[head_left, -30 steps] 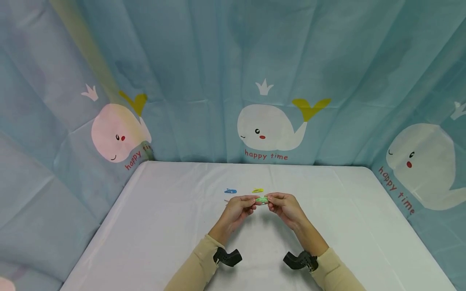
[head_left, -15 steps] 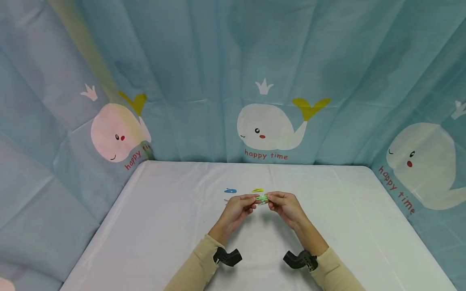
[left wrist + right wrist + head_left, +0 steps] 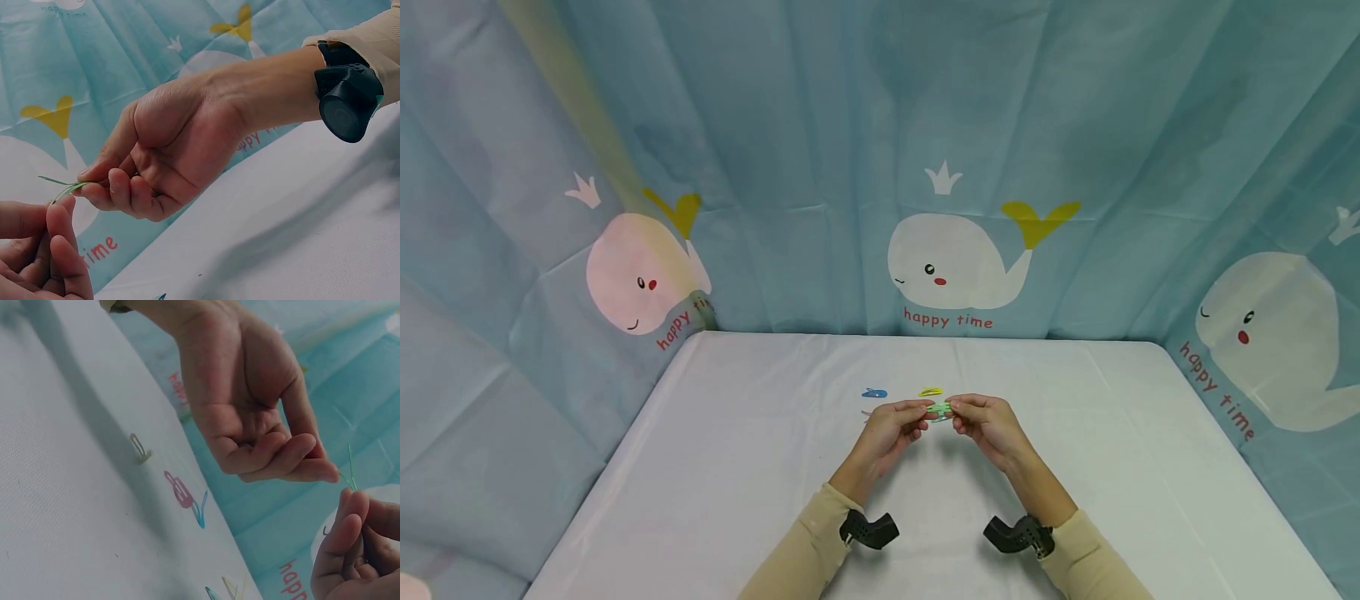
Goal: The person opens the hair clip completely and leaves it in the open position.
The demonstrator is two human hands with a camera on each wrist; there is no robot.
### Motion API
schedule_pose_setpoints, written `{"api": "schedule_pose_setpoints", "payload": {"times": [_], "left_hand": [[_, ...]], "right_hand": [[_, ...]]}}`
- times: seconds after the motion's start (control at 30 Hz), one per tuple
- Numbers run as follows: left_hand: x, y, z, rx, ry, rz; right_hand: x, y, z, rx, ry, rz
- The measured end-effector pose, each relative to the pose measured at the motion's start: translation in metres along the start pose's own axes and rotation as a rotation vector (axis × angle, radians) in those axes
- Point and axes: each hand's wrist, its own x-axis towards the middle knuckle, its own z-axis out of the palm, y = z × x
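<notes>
A thin green snap hair clip (image 3: 940, 409) is held up between both hands above the table. My left hand (image 3: 895, 429) pinches one end with thumb and fingertips; my right hand (image 3: 988, 427) pinches the other. In the left wrist view, narrow strips of the clip (image 3: 76, 185) spread apart between the fingertips of the right hand (image 3: 169, 144) and left hand (image 3: 40, 256). The right wrist view shows the clip (image 3: 352, 472) as a narrow V. Fingertips hide both its ends.
On the white table (image 3: 737, 500), beyond the hands, lie a blue clip (image 3: 874, 392) and a yellow clip (image 3: 931, 391). The right wrist view also shows a tan clip (image 3: 139, 450) and a pink clip (image 3: 180, 490). A whale-print curtain (image 3: 820, 250) hangs around the table.
Both hands stay almost in place, still gripping the green hair clip. Only a very slight shift of the whole head view is visible.
</notes>
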Motion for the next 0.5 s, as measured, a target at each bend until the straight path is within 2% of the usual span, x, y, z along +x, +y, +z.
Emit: {"api": "schedule_pose_setpoints", "payload": {"times": [0.5], "left_hand": [[0.0018,-0.0011,-0.0024,0.037,0.048,0.012]], "right_hand": [[0.0019,0.0033,0.0007,-0.100,0.046,-0.009]]}}
